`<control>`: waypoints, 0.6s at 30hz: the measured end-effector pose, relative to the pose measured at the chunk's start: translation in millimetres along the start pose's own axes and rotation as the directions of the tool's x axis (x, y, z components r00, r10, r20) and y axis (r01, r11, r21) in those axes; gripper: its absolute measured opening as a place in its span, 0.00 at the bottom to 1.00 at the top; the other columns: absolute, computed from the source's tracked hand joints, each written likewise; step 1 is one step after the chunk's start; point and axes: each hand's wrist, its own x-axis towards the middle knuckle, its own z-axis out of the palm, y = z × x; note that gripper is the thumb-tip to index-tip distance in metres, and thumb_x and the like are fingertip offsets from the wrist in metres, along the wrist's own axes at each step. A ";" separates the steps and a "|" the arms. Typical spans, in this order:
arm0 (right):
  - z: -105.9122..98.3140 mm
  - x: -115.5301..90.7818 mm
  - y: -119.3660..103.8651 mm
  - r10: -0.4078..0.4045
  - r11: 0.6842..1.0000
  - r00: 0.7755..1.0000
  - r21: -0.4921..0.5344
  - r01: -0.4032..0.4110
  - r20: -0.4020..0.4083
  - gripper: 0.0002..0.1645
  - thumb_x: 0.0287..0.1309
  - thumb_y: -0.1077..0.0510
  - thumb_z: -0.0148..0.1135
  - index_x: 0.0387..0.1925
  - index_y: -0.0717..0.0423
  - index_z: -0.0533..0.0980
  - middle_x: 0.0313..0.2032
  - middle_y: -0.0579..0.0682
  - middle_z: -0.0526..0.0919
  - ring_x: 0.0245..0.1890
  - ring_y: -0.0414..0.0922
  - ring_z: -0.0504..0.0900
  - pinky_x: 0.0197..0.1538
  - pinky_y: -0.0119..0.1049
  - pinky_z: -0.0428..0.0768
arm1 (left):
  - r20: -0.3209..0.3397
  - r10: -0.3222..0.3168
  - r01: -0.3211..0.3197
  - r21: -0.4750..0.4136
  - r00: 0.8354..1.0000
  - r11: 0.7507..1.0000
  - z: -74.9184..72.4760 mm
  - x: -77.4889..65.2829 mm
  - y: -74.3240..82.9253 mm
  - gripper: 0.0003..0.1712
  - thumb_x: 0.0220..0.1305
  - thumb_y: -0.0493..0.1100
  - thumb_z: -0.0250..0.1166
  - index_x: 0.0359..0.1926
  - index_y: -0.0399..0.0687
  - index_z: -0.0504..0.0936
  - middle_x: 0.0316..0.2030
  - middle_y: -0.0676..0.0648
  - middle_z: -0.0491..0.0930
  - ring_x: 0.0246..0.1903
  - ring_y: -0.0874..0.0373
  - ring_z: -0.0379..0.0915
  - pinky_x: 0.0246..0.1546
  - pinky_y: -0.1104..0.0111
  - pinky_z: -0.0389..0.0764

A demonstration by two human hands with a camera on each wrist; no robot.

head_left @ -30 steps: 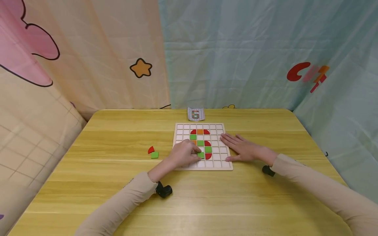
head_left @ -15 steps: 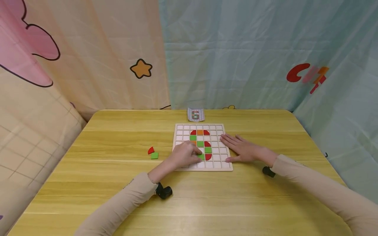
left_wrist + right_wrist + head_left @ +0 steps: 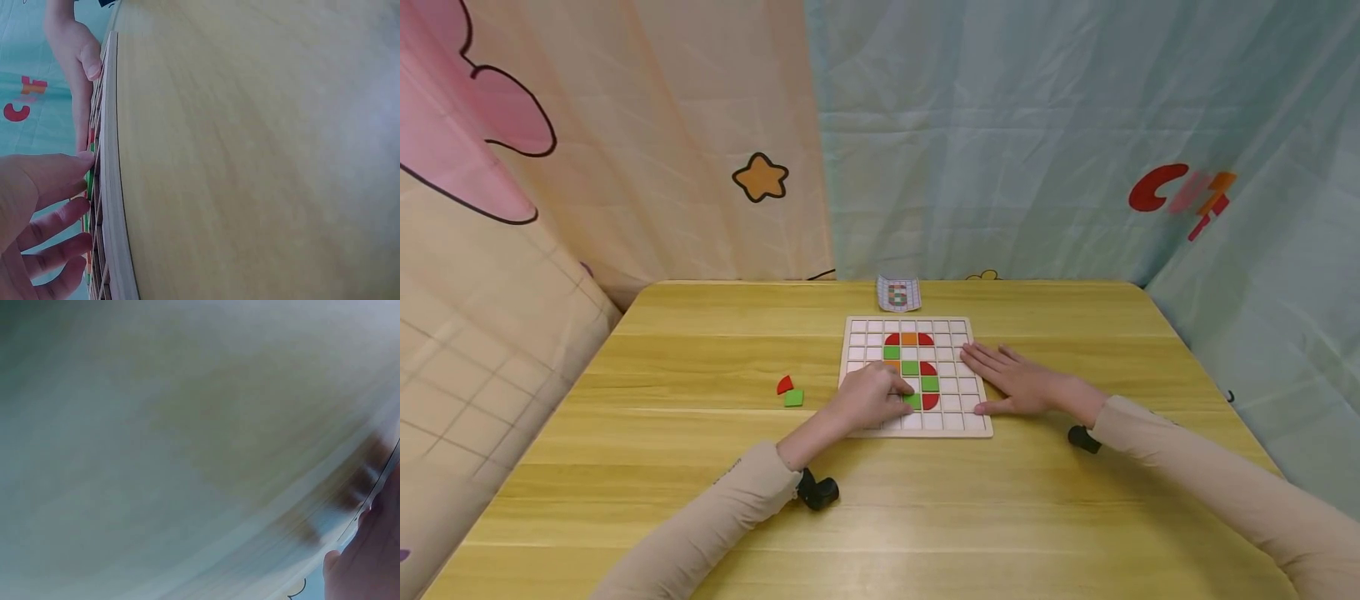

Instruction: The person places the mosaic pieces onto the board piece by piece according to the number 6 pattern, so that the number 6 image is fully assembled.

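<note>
A pale wooden grid board (image 3: 951, 432) lies on the table, with red quarter-circle, green square and orange square tiles set in its cells. My left hand (image 3: 868, 397) reaches over its left part, thumb and index finger pinching a green square tile (image 3: 913, 402) in a lower cell. Beside that tile sits a red quarter-circle tile (image 3: 930, 402). In the left wrist view, the thumb and fingertips are right at the board's surface, the other fingers loosely bent. My right hand (image 3: 1018, 383) rests flat with straight fingers on the board's right edge.
On the table left of the board lie a loose red quarter-circle tile (image 3: 785, 385) and a green square tile (image 3: 793, 398), close together. Behind the board stands a small curled pattern card (image 3: 898, 294). Printed curtains (image 3: 1015, 167) hang around the table (image 3: 925, 517).
The green tile under my left fingers has come down lower into its cell since one second ago, and the fingers went with it slightly. My right hand has stayed in place.
</note>
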 end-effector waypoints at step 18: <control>1.9 0.8 -0.1 0.002 1.000 1.000 -0.020 -0.002 0.011 0.57 0.61 0.27 0.45 0.76 0.55 0.38 0.77 0.53 0.36 0.77 0.53 0.38 0.73 0.58 0.43 | -0.092 -0.076 0.076 0.006 0.993 0.997 -17.9 -19.3 -10.0 0.14 0.55 0.47 0.71 0.43 0.49 0.88 0.42 0.50 0.86 0.43 0.54 0.76 0.36 0.65 0.78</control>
